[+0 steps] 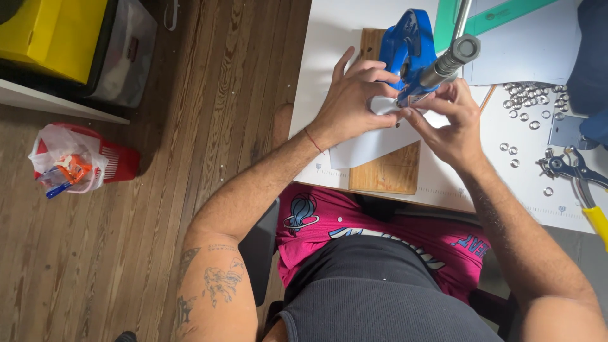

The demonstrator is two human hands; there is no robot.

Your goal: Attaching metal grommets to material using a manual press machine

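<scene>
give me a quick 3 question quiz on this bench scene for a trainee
1. True or false: the left hand and the right hand both hold the pale sheet under the blue press.
2. What does the blue press stand on?
A. the floor
B. a wooden board
C. a yellow box
3. Fill the gap: the loose metal rings lie on the white table to the person's ____ side.

Key
1. True
2. B
3. right
</scene>
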